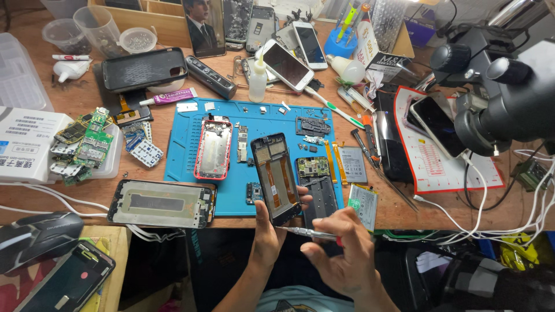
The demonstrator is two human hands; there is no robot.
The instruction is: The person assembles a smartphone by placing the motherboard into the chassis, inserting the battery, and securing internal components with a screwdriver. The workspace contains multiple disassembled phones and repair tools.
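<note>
My left hand point(269, 228) holds an opened black phone frame point(276, 176) upright at the front edge of the blue repair mat point(184, 150), its orange-brown inside facing me. My right hand point(341, 251) grips a thin metal screwdriver point(306, 233) that points left, with its tip close to the frame's lower end. Just right of the frame lies another opened black phone point(317, 185) with a circuit board showing.
A red opened phone point(213, 149) lies on the mat, a bare display frame point(162, 203) at the desk's front left. Batteries point(352, 164), circuit boards point(87, 144), phones point(286, 65), a glue bottle point(258, 78) and a microscope point(497, 92) crowd the desk. White cables run at right.
</note>
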